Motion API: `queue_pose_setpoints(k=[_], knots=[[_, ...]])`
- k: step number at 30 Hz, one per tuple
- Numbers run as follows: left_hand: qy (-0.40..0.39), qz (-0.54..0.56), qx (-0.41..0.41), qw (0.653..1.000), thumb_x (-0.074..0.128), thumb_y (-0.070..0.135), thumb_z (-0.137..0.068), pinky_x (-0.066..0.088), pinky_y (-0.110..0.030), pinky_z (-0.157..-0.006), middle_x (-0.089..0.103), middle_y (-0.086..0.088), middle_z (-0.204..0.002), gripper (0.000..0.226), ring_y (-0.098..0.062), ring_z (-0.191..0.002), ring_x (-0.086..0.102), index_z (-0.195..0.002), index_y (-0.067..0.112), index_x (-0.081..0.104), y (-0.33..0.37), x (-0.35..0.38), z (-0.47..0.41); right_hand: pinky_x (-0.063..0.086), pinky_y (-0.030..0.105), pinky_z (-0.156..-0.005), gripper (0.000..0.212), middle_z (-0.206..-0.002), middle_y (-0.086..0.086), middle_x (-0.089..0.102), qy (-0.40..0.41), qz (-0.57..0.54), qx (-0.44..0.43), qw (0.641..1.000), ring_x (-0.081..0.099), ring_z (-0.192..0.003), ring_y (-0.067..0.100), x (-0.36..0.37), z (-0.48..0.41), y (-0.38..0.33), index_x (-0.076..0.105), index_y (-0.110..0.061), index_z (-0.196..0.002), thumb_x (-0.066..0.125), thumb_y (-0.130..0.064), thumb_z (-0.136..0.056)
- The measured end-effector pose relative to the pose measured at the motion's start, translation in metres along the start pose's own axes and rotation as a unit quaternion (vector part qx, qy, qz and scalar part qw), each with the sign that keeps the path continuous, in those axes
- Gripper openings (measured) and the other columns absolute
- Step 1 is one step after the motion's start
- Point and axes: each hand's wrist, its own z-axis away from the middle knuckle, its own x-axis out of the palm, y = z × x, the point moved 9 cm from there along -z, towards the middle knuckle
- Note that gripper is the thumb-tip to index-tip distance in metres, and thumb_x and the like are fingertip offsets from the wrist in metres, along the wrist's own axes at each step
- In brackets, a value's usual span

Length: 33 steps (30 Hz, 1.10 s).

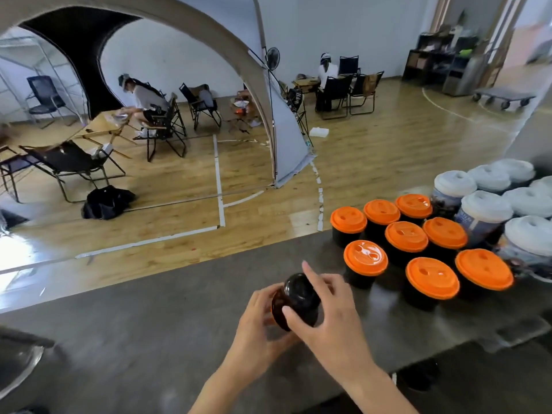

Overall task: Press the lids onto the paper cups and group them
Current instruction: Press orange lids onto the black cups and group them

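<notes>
Head view, looking down over a grey tabletop with a wooden floor beyond its far edge.

Both hands hold one dark cup above the middle of the tabletop, closer to the near edge than the far one. The cup is black or very dark brown, tilted away from the camera, with a glossy round black top that catches the light. I cannot tell whether that top is a lid. The left hand wraps its curled fingers round the cup's left side. The right hand grasps the right side, thumb pressed on the cup's wall and forefinger raised straight above it.

Well to the right, near the far right corner of the tabletop, eight orange-lidded cups stand upright in a tight cluster. Their bodies are black, and each flat orange lid has moulded dimples. Just beyond them at the right edge, touching the cluster, is a group of taller white-lidded cups with domed lids and blue printed wraps. The print is too blurred to read.

Folding chairs stand on the floor.
</notes>
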Motion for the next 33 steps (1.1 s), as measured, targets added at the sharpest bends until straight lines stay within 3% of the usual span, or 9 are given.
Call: queue_pose_setpoints(k=[4,8,13,16,18,21,25,29,33], knots=[[0.004,0.057,-0.013,0.998,0.087,0.034,-0.066,0.055,-0.019,-0.080,0.072,0.012,-0.121,0.069,-0.014,-0.106,0.073,-0.122,0.055,0.053,-0.004,0.014,0.003,0.051,0.019,-0.090,0.077,-0.122,-0.009,0.048,0.026,0.098,-0.075,0.992,0.046,-0.113,0.011,-0.004,0.005,-0.021,0.050,-0.035,-0.151,0.066,-0.058,-0.080],[0.026,0.026,0.004,0.999,0.087,0.026,-0.057,0.056,-0.019,-0.072,0.068,0.014,-0.119,0.075,-0.015,-0.100,0.072,-0.117,0.057,0.055,-0.005,0.010,0.000,0.047,0.019,-0.097,0.070,-0.126,-0.014,0.046,0.026,0.059,-0.034,0.997,0.044,-0.118,0.006,-0.009,0.012,-0.005,0.052,-0.034,-0.144,0.070,-0.056,-0.079],[0.010,-0.126,0.161,0.979,0.071,-0.019,-0.063,0.050,-0.022,-0.098,0.048,0.020,-0.143,0.102,-0.015,-0.126,0.057,-0.142,0.041,0.046,0.034,0.024,-0.006,0.043,0.014,-0.095,0.062,-0.121,-0.017,0.053,0.033,-0.053,0.082,0.995,0.053,-0.114,-0.002,-0.025,0.035,0.053,0.047,-0.037,-0.122,0.085,-0.035,-0.073],[-0.083,-0.124,0.211,0.966,0.067,-0.009,-0.074,0.038,-0.018,-0.110,0.047,0.018,-0.147,0.090,-0.014,-0.136,0.051,-0.149,0.035,0.043,0.056,0.059,-0.001,0.044,0.023,-0.104,0.073,-0.126,-0.011,0.056,0.047,-0.029,0.122,0.991,0.054,-0.119,0.007,-0.038,0.052,0.090,0.051,-0.029,-0.135,0.086,-0.028,-0.071],[-0.130,-0.089,0.224,0.962,0.066,0.006,-0.091,0.038,-0.019,-0.111,0.048,0.015,-0.149,0.066,-0.016,-0.139,0.050,-0.148,0.032,0.045,0.065,0.082,0.001,0.046,0.034,-0.104,0.074,-0.122,-0.009,0.058,0.083,-0.005,0.148,0.986,0.053,-0.117,0.013,-0.052,0.059,0.113,0.056,-0.022,-0.135,0.089,-0.023,-0.069],[-0.123,-0.113,0.227,0.959,0.048,0.036,-0.107,0.037,-0.019,-0.112,0.046,0.017,-0.149,0.036,-0.013,-0.141,0.047,-0.143,0.032,0.051,0.077,0.102,-0.019,0.045,0.027,-0.101,0.076,-0.120,-0.017,0.056,0.125,-0.033,0.204,0.970,0.054,-0.118,0.008,-0.066,0.066,0.144,0.052,-0.031,-0.130,0.094,-0.021,-0.068],[-0.064,-0.261,0.272,0.924,0.055,0.017,-0.105,0.045,-0.034,-0.111,0.053,-0.002,-0.148,0.037,-0.019,-0.137,0.050,-0.141,0.015,0.059,0.082,0.117,-0.067,0.043,0.023,-0.099,0.079,-0.120,-0.019,0.053,0.178,-0.050,0.215,0.959,0.057,-0.119,0.011,-0.073,0.065,0.166,0.047,-0.033,-0.125,0.097,-0.018,-0.066],[-0.113,-0.372,0.309,0.868,0.078,0.010,-0.090,0.054,-0.050,-0.101,0.060,-0.013,-0.143,0.050,-0.035,-0.134,0.056,-0.138,0.009,0.063,0.071,0.140,-0.103,0.044,0.026,-0.104,0.076,-0.125,-0.011,0.057,0.191,-0.043,0.201,0.960,0.056,-0.122,0.011,-0.068,0.061,0.170,0.050,-0.031,-0.132,0.096,-0.024,-0.072],[-0.094,-0.370,0.316,0.868,0.084,0.007,-0.082,0.058,-0.051,-0.093,0.064,-0.014,-0.135,0.054,-0.039,-0.129,0.059,-0.133,0.008,0.065,0.064,0.147,-0.121,0.047,0.030,-0.106,0.076,-0.129,-0.011,0.059,0.207,-0.053,0.212,0.954,0.057,-0.124,0.011,-0.066,0.059,0.173,0.052,-0.028,-0.136,0.094,-0.027,-0.074]])
